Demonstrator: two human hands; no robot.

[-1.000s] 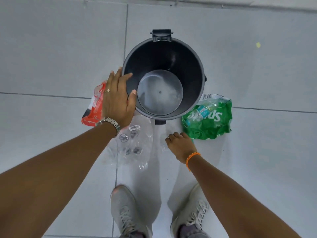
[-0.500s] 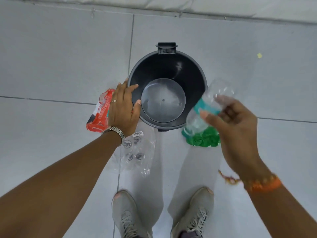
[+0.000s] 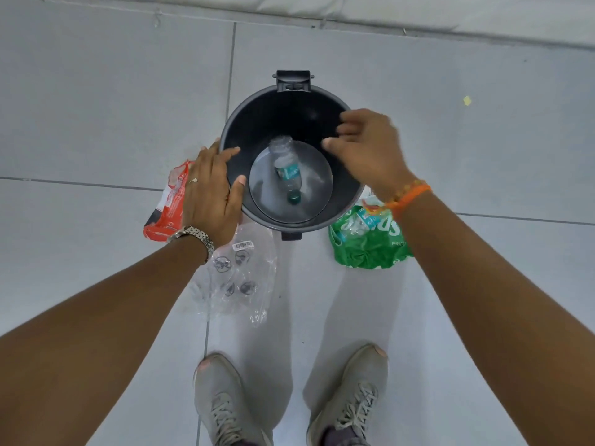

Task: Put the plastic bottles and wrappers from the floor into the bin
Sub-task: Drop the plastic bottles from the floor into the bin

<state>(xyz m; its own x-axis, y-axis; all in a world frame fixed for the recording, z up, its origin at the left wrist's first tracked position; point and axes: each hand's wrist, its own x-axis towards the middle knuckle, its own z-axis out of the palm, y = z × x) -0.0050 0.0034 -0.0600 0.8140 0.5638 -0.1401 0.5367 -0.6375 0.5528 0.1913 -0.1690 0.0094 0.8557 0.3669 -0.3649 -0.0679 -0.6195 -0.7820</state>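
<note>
Lying now inside bin [image 3: 351, 194], bottle [image 3: 286, 170] left right hand [image 3: 370, 149].

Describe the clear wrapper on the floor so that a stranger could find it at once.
Start at the round black plastic bin on the grey tiled floor. On the side nearest the grey shoes lies the crumpled transparent plastic wrapper. Unlike its red and green neighbours, it is colourless, with a barcode sticker.

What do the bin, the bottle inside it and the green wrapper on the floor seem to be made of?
Bin: likely moulded plastic, dark grey, smooth with a dull sheen.
Bottle: thin clear plastic; see-through, crumpled, green cap.
Green wrapper: probably glossy plastic film; creased, shiny, printed lettering.
</note>
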